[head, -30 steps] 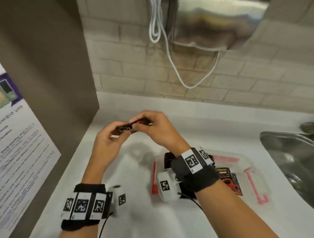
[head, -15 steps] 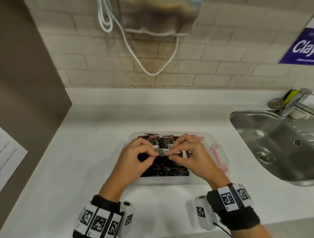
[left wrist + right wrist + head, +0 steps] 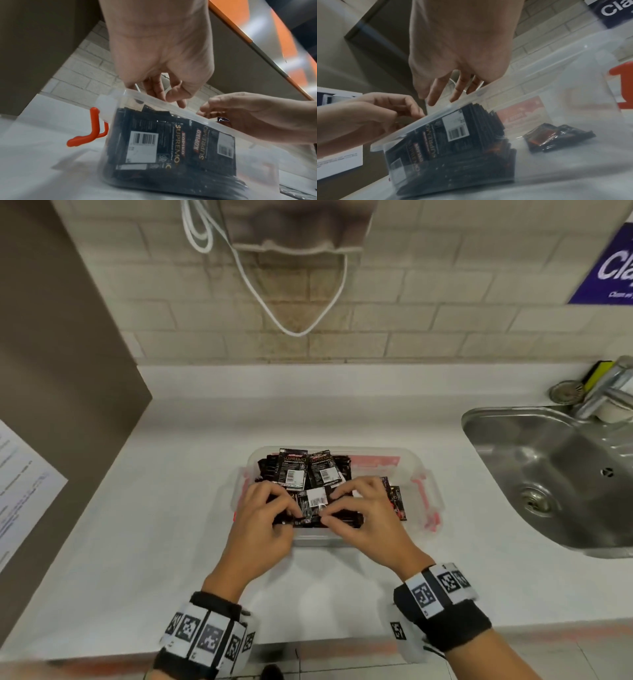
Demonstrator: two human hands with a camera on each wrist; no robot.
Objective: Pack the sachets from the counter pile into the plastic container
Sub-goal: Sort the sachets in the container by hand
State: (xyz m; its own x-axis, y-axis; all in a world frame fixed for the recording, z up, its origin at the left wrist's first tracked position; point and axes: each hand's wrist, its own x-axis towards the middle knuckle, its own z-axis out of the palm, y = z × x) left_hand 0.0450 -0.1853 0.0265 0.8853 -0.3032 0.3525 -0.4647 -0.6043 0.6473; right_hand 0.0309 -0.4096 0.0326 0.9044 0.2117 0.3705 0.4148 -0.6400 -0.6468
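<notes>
Head view: the left hand [image 3: 263, 518] and right hand [image 3: 368, 515] pinch one sachet [image 3: 313, 505] between fingertips, over the near side of the plastic container [image 3: 430, 494] on the counter [image 3: 171, 508], beside the sink [image 3: 548, 474].
Left wrist view: packed sachets [image 3: 171, 146] stand upright against the container's clear wall; orange clip [image 3: 89, 132] outside.
Right wrist view: a few loose sachets [image 3: 556, 135] lie flat on the container's floor.

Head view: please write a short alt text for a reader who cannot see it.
Two hands, left hand and right hand, together pinch a black sachet over a clear plastic container of similar sachets on a white counter. A steel sink lies to the right.
</notes>
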